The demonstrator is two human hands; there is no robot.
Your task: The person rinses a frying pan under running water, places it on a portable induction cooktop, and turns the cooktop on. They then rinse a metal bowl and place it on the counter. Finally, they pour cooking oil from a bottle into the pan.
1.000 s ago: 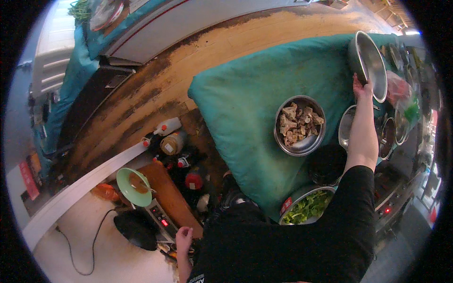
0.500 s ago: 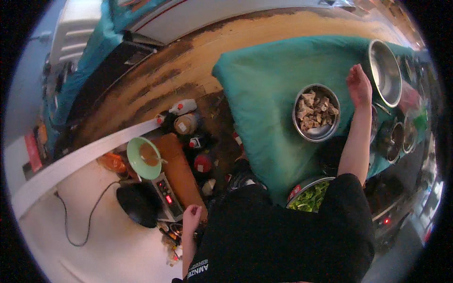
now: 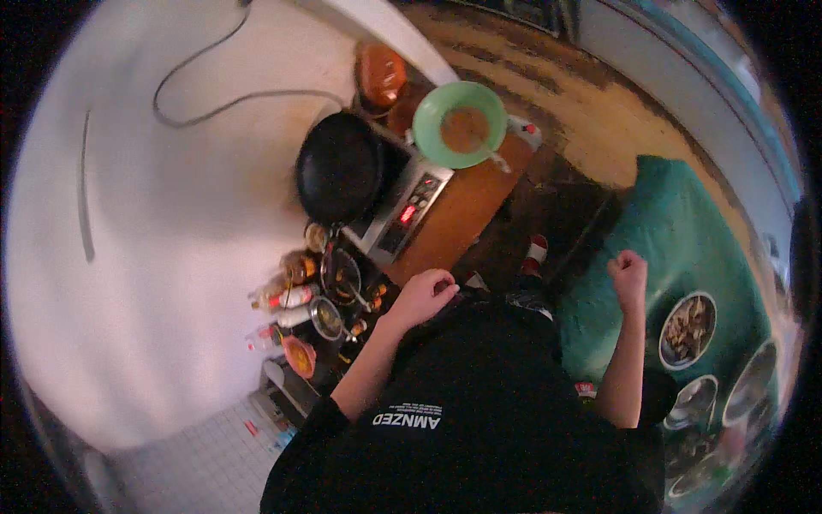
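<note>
Left hand (image 3: 424, 295): fingers curled loosely inward, holding nothing that I can see, hovering just past the wooden board (image 3: 458, 218) edge, near the induction cooker (image 3: 402, 206).

Right hand (image 3: 629, 276): closed into a fist, empty as far as I can tell, raised above the near edge of the teal cloth (image 3: 685, 231).

Induction cooker: flat, silver-grey, red lit display, standing on the board. On it I note a round black pan (image 3: 341, 167), matte and dark inside.

Green bowl (image 3: 459, 124): round, smooth, brownish contents, beside the pan.

Steel bowl (image 3: 687, 319): shiny, round, holding brown chunks, on the cloth.

Bottles and small jars (image 3: 295, 295): clustered left of the cooker; details too small.
</note>
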